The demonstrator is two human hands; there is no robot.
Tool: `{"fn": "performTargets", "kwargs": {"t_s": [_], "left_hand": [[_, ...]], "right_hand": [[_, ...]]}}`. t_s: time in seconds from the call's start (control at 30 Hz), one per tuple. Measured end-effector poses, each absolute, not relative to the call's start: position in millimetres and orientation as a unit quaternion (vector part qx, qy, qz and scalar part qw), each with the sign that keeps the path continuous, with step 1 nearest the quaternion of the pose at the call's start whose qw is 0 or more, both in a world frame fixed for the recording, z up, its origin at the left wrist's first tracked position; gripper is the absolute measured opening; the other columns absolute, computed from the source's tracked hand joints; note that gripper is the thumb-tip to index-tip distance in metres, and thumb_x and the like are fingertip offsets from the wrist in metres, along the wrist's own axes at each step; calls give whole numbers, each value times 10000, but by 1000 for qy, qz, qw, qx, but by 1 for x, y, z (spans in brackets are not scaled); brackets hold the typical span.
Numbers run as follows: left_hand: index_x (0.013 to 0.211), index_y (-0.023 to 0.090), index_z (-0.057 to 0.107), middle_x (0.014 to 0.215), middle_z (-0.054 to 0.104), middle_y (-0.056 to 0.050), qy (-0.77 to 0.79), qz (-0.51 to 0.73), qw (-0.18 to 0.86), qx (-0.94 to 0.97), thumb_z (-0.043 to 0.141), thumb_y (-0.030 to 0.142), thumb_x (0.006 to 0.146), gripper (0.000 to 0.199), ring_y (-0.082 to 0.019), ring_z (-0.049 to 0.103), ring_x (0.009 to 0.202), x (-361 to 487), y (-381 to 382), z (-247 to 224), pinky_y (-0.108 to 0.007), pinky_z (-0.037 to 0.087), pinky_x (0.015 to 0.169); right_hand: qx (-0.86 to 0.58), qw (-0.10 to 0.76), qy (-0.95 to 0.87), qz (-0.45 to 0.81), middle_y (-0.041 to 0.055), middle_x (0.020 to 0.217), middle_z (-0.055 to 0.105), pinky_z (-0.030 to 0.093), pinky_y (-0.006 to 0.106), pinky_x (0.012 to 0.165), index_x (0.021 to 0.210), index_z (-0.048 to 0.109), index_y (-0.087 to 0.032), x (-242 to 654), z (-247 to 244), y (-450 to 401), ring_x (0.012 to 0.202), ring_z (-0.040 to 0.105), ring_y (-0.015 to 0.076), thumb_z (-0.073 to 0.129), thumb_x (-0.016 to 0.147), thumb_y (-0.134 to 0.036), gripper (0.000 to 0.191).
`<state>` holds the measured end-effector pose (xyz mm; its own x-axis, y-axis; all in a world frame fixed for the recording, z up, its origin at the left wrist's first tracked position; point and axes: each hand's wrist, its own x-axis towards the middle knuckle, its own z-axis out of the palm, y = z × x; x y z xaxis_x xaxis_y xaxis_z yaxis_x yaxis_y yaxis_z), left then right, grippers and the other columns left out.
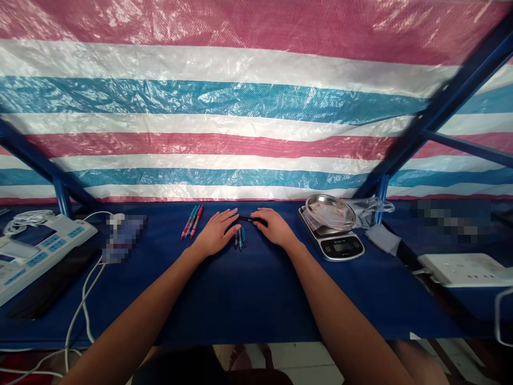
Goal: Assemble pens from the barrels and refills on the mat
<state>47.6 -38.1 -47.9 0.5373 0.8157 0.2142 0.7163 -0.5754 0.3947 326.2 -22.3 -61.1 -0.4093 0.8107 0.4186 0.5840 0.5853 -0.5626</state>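
1. Striped plastic sheet [256,96] is hanging across the whole far side, in red, white and blue.
2. Blue table [248,299] is spanning the width in front of the person; everything noted below is resting on it.
3. White power strip [48,251] is lying at far left, cables trailing.
4. Digital scale [340,247] is standing to the right of the hands, carrying a shiny metal bowl [331,211].
5. Left hand [216,232] is lying palm down, fingers extended, thumb a little apart; it appears to be gripping nothing.
6. Right hand [274,227] is resting palm down, fingers loosely bent over one end of the black pen; whether it is actually pinching I cannot tell.
7. Three pens [192,222] are lying side by side, just left of the left hand.
8. Small cluster of pens [241,239] is lying near the left thumb, between the hands.
9. Black pen [249,218] is bridging the gap between both hands' fingertips. Judgement: the step in hand is positioning this pen; the next move seems to be calling for a light, level touch, sparing the cluster.
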Motion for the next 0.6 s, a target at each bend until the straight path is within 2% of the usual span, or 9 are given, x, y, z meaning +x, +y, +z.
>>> {"fn": "performTargets", "kwargs": {"t_s": [0.2,0.4,0.5,0.6], "left_hand": [[1648,271,498,1727,452,-56,445,174,126,870,324,644,1127,664,-286,333,1647,49,-43,-44,-554,217,1367],[1669,245,463,1742,429,-85,456,169,110,867,326,650,1122,694,-306,321,1651,49,-47,-49,-550,202,1372],[1660,249,472,1727,454,-83,458,177,113,864,280,614,1140,663,-293,336,1644,50,-48,-49,-550,203,1371],[1647,253,483,1701,492,-83,457,197,120,859,245,570,1156,631,-277,378,1622,50,-50,-46,-543,220,1369]], "right_hand": [[-454,340,-806,168,54,1204,804,519,465,1127,1130,826,-271,330,-55,-27,1230,672,274,701,981,-178,215],[-525,316,-778,139,71,1021,784,539,422,939,1006,799,-235,343,-40,-40,1012,671,269,717,961,-213,96],[-541,323,-756,177,48,972,774,528,370,822,963,770,-240,335,-35,-52,902,680,236,739,939,-246,39],[-515,338,-756,223,18,955,767,513,340,782,994,714,-248,317,-35,-62,853,679,208,717,962,-284,49]]}}
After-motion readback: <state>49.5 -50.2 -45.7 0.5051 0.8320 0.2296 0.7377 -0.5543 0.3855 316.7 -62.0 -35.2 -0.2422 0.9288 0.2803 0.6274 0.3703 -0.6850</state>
